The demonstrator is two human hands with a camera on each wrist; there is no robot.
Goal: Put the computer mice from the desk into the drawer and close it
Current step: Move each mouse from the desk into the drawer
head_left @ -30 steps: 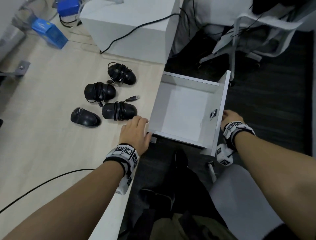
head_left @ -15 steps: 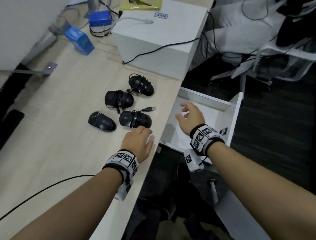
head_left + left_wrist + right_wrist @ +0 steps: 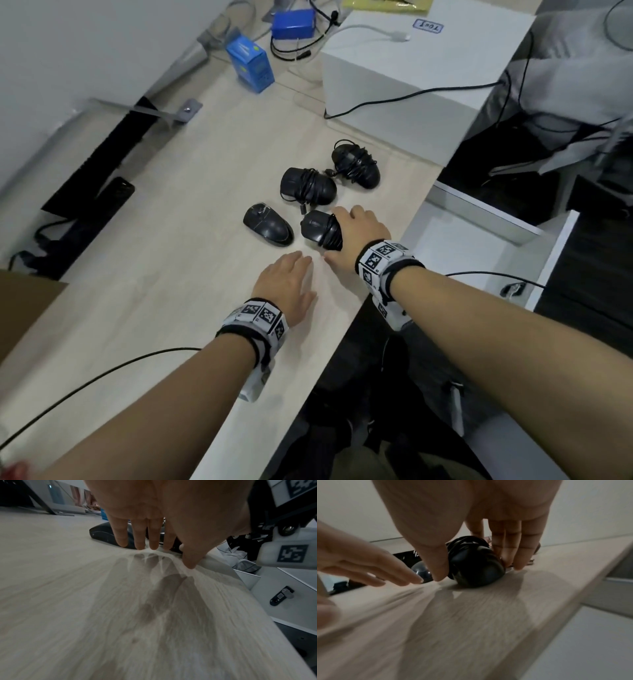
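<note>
R hand (image 3: 356,236) grips nearest cord-wrapped mouse (image 3: 318,229) on desk (image 3: 171,274), 3 other mice (image 3: 306,186) crowd just behind, L hand (image 3: 286,284) flat & relaxed beside it, open drawer (image 3: 479,219) at R.

Items counted: four black computer mice (image 3: 310,209) on the desk (image 3: 164,274), three cord-wrapped, one bare. One open white drawer (image 3: 479,219). Two blue boxes (image 3: 250,63). One large white box (image 3: 421,68). Two hands (image 3: 286,281).
</note>
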